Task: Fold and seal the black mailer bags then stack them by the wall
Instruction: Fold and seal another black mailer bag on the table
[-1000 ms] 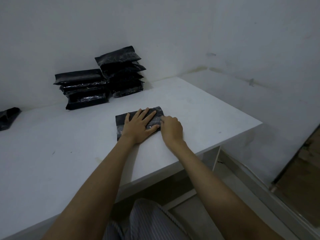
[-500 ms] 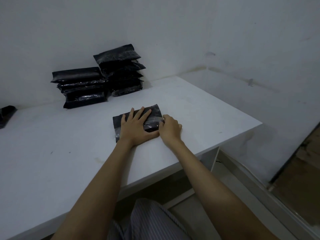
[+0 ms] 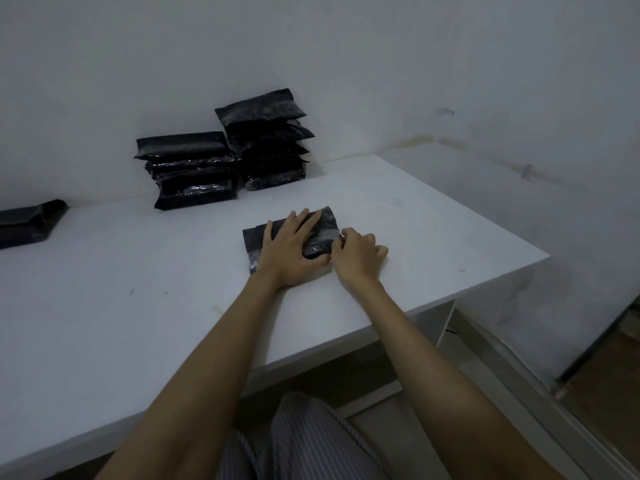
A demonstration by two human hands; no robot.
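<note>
Bag: a black mailer bag (image 3: 323, 221) lies flat on the bench (image 3: 138, 289), right of its middle, nearer the front edge than the wall.
Left hand: the left hand (image 3: 289, 252) lies palm down on the bag, fingers straight and spread, thumb at the bag's near right corner; its grip is wide and pressing.
Right hand: the right hand (image 3: 356, 252) sits at the bag's right edge, fingers curled, fingertips pinching the edge of the grey strip (image 3: 327, 235); its grip is narrow, on the bag.
Stacks: two stacks of bags stand against the wall (image 3: 311, 46), touching each other; the left stack (image 3: 190, 169) is lower, the right stack (image 3: 268, 140) taller. Bare bench lies between them and the bag.
Loose bags: more black bags (image 3: 29, 223) lie at the far left, cut by the frame edge, well apart from the hands.
Bench edges: the right corner (image 3: 545, 254) is close to the right hand; the front edge runs down-left beneath both forearms. Wide bare surface spreads left of the bag.
Below: striped trousers (image 3: 304, 441) show under the front edge.
</note>
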